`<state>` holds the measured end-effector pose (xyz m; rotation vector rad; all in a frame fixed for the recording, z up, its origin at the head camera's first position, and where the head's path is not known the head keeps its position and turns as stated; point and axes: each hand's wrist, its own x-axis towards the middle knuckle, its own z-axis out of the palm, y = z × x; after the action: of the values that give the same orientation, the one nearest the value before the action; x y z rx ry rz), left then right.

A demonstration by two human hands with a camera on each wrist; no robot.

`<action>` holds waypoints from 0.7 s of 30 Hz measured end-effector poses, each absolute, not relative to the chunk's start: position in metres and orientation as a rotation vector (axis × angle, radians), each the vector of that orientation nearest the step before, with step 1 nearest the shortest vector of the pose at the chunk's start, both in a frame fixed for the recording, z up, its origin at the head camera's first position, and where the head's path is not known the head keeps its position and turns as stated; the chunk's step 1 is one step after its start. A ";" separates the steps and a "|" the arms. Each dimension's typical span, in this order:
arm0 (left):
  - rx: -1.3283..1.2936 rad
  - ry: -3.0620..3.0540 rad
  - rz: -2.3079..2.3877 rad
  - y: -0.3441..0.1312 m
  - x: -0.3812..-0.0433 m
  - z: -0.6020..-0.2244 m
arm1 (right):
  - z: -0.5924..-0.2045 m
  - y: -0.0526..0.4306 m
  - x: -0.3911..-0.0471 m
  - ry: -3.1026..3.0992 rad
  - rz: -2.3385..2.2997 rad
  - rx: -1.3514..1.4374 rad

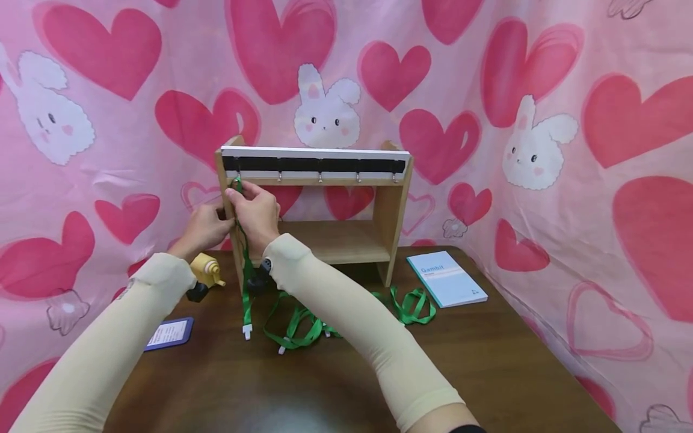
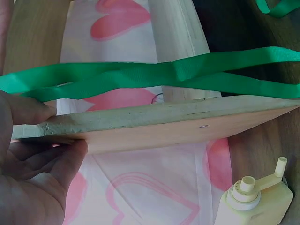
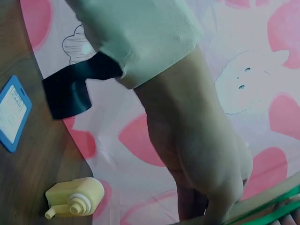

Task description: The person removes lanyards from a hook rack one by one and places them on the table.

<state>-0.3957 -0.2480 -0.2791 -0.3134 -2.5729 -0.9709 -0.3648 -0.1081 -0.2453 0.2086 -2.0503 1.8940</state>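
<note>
A small wooden shelf has a white board with a black strip and several small metal hooks across its top. My left hand grips the front edge of its left side panel, thumb on one face and fingers on the other. My right hand pinches a green lanyard close to the leftmost hook; its fingertips partly hide that spot. The lanyard hangs down along the panel, a white clip at its lower end. In the left wrist view, its green straps cross in front of the panel.
More green lanyards lie on the brown table. A white-and-blue book lies right of the shelf. At left are a yellow boxy item with a crank-like arm and a blue-framed card holder. A heart-patterned cloth hangs behind.
</note>
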 end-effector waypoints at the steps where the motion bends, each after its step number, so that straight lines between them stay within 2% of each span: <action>1: -0.309 -2.568 -0.968 -0.248 -0.396 -0.279 | -0.244 -0.110 -0.364 -2.035 1.896 0.187; 9: -0.300 -2.581 -0.965 -0.247 -0.396 -0.278 | -0.239 -0.114 -0.363 -2.017 1.925 0.056; 21: -0.300 -2.536 -0.809 -0.247 -0.396 -0.278 | -0.239 -0.123 -0.363 -1.996 1.889 0.081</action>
<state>-0.3962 -0.2470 -0.2777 -0.3002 -2.5362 -0.8090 -0.3632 -0.1233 -0.2388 0.0813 -1.9957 1.8894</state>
